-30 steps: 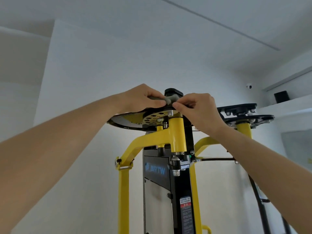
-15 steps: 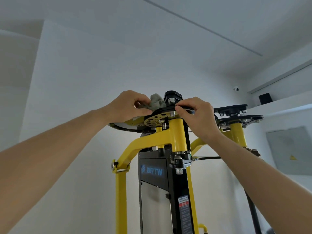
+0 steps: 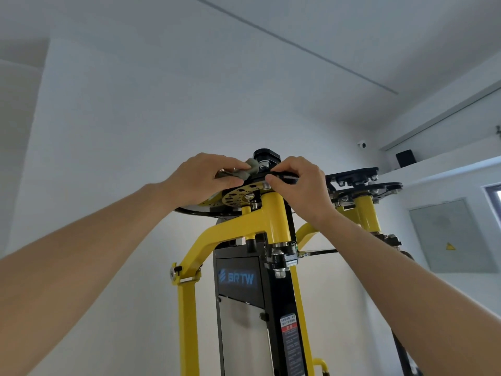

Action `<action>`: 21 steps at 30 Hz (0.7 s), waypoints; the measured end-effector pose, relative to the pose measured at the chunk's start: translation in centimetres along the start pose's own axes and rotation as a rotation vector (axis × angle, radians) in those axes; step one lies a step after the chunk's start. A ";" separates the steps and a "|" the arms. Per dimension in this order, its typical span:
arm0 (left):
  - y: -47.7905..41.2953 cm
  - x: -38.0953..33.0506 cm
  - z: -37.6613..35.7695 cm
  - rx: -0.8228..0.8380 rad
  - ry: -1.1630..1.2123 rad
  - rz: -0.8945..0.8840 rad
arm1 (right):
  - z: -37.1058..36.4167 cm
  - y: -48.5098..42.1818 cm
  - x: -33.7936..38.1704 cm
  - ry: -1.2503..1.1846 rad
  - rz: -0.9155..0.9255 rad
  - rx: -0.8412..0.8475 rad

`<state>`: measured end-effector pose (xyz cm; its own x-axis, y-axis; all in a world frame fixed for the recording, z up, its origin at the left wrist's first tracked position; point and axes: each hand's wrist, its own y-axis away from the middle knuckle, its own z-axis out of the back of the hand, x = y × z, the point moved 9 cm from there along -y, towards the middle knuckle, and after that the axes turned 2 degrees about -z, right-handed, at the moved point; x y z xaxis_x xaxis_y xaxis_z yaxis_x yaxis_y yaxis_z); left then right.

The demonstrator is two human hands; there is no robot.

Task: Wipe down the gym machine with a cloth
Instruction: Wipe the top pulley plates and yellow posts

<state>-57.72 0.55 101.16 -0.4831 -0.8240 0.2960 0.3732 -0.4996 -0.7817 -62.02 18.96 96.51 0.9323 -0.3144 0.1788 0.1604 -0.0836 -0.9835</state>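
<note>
Head view, looking up at the top of the gym machine, with both bare arms raised to it. The left hand has its fingers curled over the grey-green cloth and the thumb pressed up from underneath. It holds the cloth down on the machine's top, and one fold pokes out past the fingertips against the black cap and its bolt.

Half a second ago the cloth stood up in a loose bunch above those fingers. It is now lower and flatter, squeezed tighter in the grip. A second ago both hands pinched it together at the cap. Now only the left hand has it.

The right hand sits just across the cap from the left. Its fingertips and thumb are closed on the edge of the black plate, where it also was half a second ago. The two hands are near each other but do not touch.

Directly below the left hand's thumb lies the yellow perforated disc, and the yellow post runs down between the two wrists. Beyond the right hand, further out on that side, a second pair of black plates sits on another yellow post. Under the forearms the black upright carries a blue BRTW logo. High beyond the right hand, a small white security camera is fixed to the wall.
</note>
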 end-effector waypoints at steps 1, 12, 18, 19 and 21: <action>-0.1 0.0 -0.1 0.001 0.010 -0.003 | 0.0 -0.1 -0.1 -0.001 0.000 -0.001; 2.7 3.3 1.7 -0.010 -0.167 0.090 | -0.2 -0.6 -0.4 0.028 -0.033 0.025; 3.9 5.1 2.0 0.058 -0.313 0.167 | -0.2 -0.3 -0.4 0.013 -0.044 0.040; 4.2 5.5 2.1 0.063 -0.332 0.195 | -0.2 -0.2 -0.4 0.008 -0.047 0.043; 4.9 6.2 2.3 0.044 -0.350 0.248 | -0.1 -0.1 -0.3 0.006 -0.050 0.043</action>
<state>-57.04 -7.67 100.41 -0.0794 -0.9578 0.2763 0.4811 -0.2796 -0.8309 -62.32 18.92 96.61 0.9211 -0.3162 0.2273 0.2202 -0.0586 -0.9737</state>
